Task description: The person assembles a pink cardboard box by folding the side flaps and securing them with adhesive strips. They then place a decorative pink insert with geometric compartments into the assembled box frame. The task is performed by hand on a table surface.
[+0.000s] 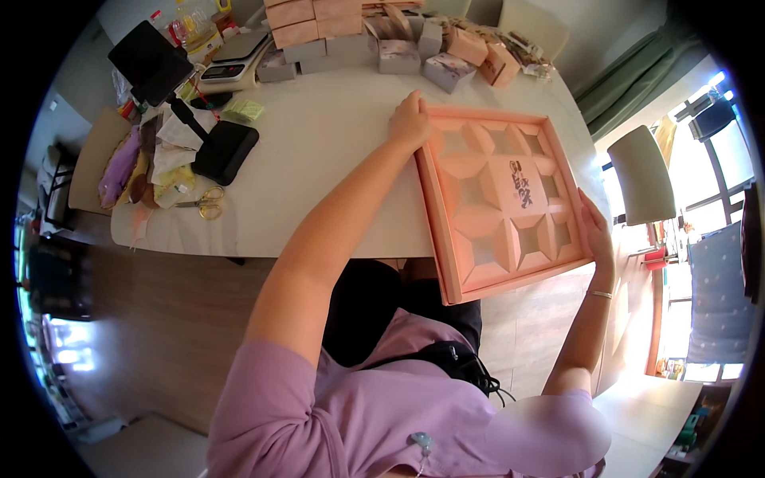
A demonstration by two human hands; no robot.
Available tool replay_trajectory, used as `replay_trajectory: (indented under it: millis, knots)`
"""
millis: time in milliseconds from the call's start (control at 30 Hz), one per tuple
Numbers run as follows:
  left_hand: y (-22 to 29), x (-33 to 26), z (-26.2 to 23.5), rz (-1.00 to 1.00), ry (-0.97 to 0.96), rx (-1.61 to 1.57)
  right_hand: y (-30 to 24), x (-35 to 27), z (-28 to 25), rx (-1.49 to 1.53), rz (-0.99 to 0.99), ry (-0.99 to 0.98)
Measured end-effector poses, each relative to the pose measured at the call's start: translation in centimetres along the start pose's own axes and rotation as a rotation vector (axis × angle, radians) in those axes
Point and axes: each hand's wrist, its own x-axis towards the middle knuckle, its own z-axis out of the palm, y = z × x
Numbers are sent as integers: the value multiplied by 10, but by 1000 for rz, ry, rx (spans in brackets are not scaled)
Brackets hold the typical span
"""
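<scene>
A square pink gift box (pixel 470 284) with a divided insert of folded pink compartments is tilted at the table's near right edge. Dark lettering marks the insert's central panel (pixel 519 185). My left hand (pixel 409 121) is closed on the box's far left corner, fingers curled over the rim. On the opposite side, my right hand (pixel 596 227) grips the right wall; its fingers are partly hidden behind the box. The compartments hold nothing that I can see.
Stacked pink and grey small boxes (pixel 315 24) stand at the table's far side, with more boxes (pixel 450 72) beside them. A kitchen scale (pixel 227 70), a black tablet stand (pixel 225 153) and gold-handled scissors (pixel 210 203) lie to the left. A chair (pixel 642 175) stands right of the table.
</scene>
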Motion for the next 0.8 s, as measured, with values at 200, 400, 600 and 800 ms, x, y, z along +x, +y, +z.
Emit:
replay_trajectory:
  millis: [200,400,600,800]
  knots:
    - [23,-4,-6,-45,-33,132,13,-2,-5,27,139,23]
    - [-48,-9,-12,-250,227,-165,0,-20,30,413,291,136]
    - [46,-67,-99,-419,-403,-618,-31,-34,79,258,255,56]
    - [75,-49,-127,-391,-225,-475,-97,-27,95,627,272,159]
